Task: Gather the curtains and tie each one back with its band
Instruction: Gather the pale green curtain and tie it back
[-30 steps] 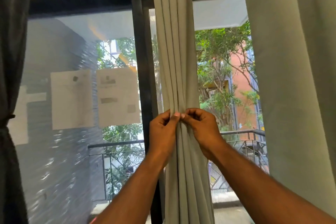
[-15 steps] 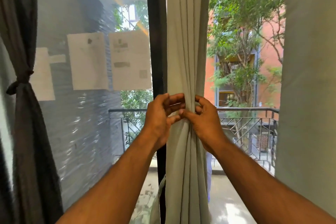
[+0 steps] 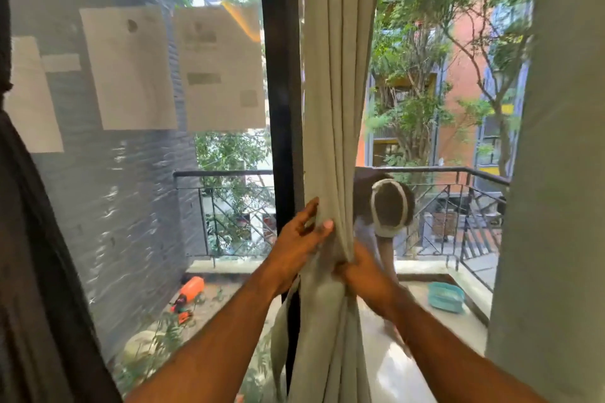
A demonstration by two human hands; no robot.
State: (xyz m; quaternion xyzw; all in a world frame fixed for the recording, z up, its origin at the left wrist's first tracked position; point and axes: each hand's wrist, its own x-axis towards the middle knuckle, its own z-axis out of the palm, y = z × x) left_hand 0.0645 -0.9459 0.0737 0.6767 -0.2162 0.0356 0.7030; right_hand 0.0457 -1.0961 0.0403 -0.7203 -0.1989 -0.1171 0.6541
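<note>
Right now left hand [image 3: 299, 235] rests loose-fingered on the gathered curtain [image 3: 337, 108], right hand [image 3: 363, 275] pinches its folds; no band visible, pleats could spill if that pinch slips.

We see the gathered curtain [image 3: 337, 108]: matt woven cloth, pale grey-green, soft folds. Dark curtain [image 3: 36, 271] at left: coarser matt fabric. Window glass [image 3: 131, 206] glossy w/ reflections; paper sheets [image 3: 127, 69] flat, matt. Window frame [image 3: 281, 75] smooth, black. Balcony railing [image 3: 425, 170]: dark metal.
</note>
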